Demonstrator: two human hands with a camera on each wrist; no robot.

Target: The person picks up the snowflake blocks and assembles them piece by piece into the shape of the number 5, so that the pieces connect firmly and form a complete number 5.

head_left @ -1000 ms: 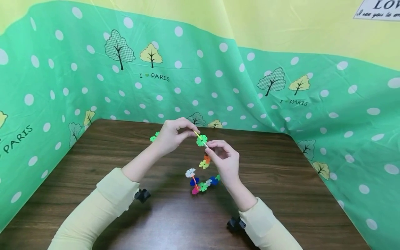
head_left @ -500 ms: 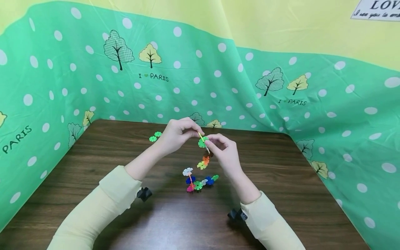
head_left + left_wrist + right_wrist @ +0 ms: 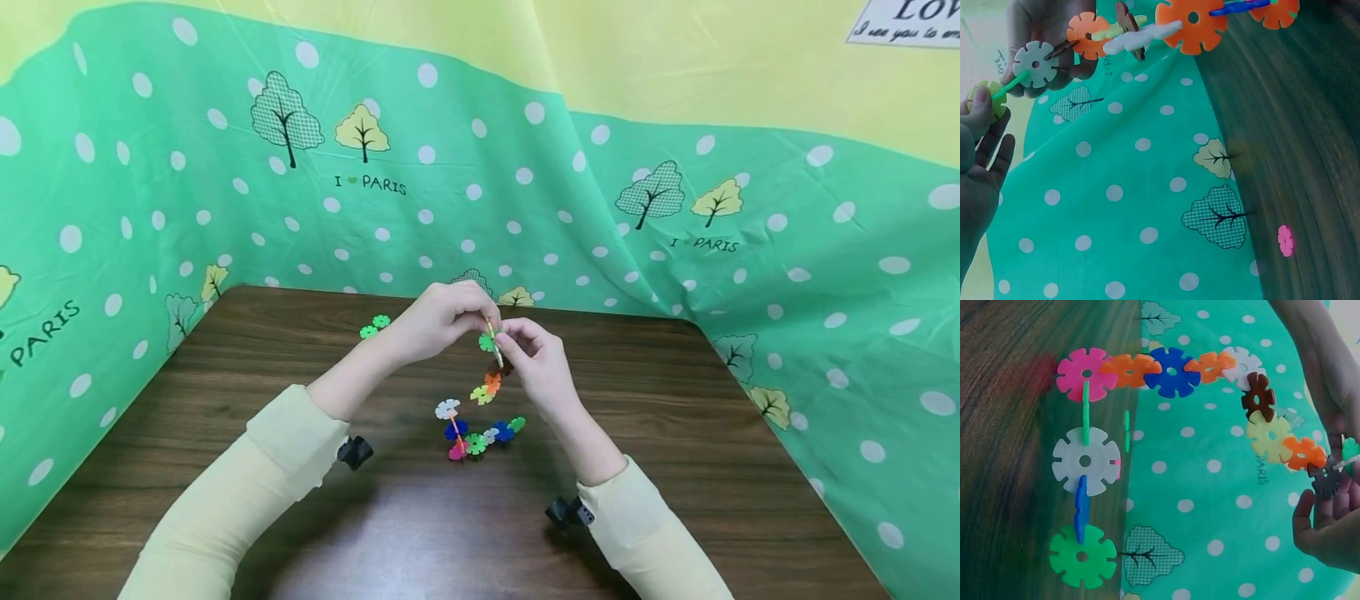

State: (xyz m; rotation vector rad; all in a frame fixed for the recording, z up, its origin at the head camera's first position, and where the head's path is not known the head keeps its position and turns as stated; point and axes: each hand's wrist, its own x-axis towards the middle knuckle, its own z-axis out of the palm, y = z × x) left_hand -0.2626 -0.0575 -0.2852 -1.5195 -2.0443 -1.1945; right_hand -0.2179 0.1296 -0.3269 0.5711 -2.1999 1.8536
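Observation:
A chain of colourful notched snowflake discs hangs between and below my hands. My left hand [image 3: 450,321] pinches a yellow disc [image 3: 988,107] at its upper end between thumb and fingers. Joined to it is a green disc [image 3: 487,342], then a white disc [image 3: 1035,64]. Right beside it, my right hand [image 3: 542,362] grips the chain near the green and white discs, its fingers partly hiding them. Further down come an orange disc [image 3: 492,382] and a yellow-green disc [image 3: 481,395]. The lower part, with a pink disc [image 3: 1087,374] and a blue disc [image 3: 1171,372], hangs low over the table.
Two loose green discs [image 3: 381,321] lie at the back left of the brown wooden table [image 3: 637,400]. A pink disc [image 3: 1285,240] shows on the table in the left wrist view. A green printed cloth [image 3: 450,183] stands behind and around the table.
My left hand has moved right, closer to my right hand. The right hand has shifted slightly up, and the lower chain has swung a little left.

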